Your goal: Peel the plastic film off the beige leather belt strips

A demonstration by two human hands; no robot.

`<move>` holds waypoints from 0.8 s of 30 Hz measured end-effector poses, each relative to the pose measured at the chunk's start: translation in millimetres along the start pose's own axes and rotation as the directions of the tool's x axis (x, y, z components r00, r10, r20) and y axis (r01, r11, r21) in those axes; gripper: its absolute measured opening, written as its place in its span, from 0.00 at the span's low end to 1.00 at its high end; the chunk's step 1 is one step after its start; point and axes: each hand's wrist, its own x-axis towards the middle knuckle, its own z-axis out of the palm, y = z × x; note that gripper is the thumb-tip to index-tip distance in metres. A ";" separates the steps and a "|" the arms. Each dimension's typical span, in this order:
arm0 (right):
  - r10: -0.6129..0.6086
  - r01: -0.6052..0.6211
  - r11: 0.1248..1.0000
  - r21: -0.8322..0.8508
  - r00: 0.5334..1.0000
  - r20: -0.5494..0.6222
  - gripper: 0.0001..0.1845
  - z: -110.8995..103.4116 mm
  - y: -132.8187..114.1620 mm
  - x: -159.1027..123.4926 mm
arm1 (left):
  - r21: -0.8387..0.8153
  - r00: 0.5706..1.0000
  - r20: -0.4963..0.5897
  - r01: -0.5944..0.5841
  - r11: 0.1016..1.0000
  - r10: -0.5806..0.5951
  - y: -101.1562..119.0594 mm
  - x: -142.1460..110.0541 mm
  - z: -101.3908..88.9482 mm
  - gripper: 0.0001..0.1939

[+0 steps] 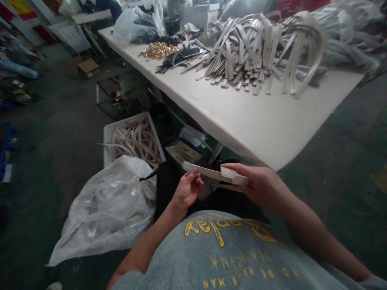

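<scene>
Over my lap, a pale strap [208, 172] stretches between my two hands. My left hand [188, 189] pinches it near its left end, fingers curled closed. My right hand [261, 185] is closed around the other end, together with a stack of short strap ends [229, 173] pressed between thumb and fingers. The lower fingers of my right hand are hidden behind the straps. On the table ahead lies a large heap of similar grey-white straps [242, 56], many bent into loops.
The white table [260, 121] carries a pile of gold-coloured metal pieces [159, 51], dark strips [178, 56] and plastic bags [133, 24]. At my left stand a white bin [108, 139] of beige strips and a white sack [105, 217]. Cardboard boxes [87, 68] sit on the floor farther off.
</scene>
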 end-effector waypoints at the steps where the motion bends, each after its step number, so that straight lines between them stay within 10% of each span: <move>1: 0.013 -0.012 0.999 -0.036 1.000 0.006 0.26 4.1 -2.2 3.5 | 0.015 1.000 0.020 0.013 1.000 -0.014 -3.2 -0.8 1.8 0.16; 24: 0.036 -0.041 0.994 0.104 0.998 0.050 0.26 5.9 3.2 13.3 | 0.042 0.994 -0.056 -0.087 0.995 0.089 25.4 2.5 -4.3 0.14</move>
